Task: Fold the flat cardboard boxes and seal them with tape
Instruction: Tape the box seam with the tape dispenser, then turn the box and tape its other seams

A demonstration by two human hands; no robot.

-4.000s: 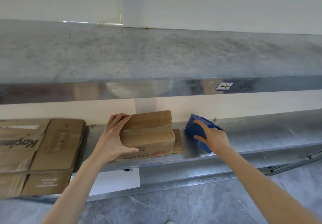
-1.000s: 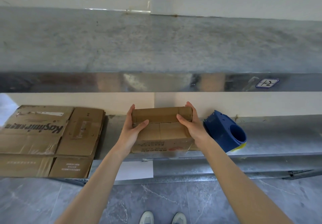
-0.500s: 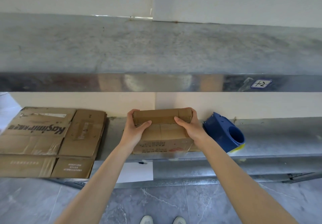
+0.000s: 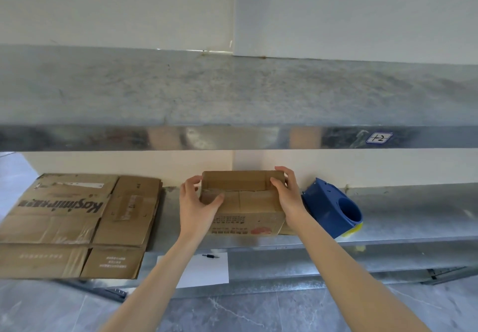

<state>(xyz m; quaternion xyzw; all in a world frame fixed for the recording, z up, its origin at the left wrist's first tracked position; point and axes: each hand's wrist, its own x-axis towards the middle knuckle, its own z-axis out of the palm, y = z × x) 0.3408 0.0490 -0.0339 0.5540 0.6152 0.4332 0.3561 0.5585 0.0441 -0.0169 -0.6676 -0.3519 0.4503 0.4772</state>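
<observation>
The left grip (image 4: 195, 202) and right grip (image 4: 287, 197) are clasping the seemingly light, crushable cardboard box (image 4: 248, 202) by its stiffer ends.

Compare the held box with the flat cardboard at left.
The small box stands folded into shape; the flat cardboard lies unfolded. The left hand and right hand grip the small box; the flat cardboard is untouched and wider. Both are brown, printed, on the metal shelf.
</observation>
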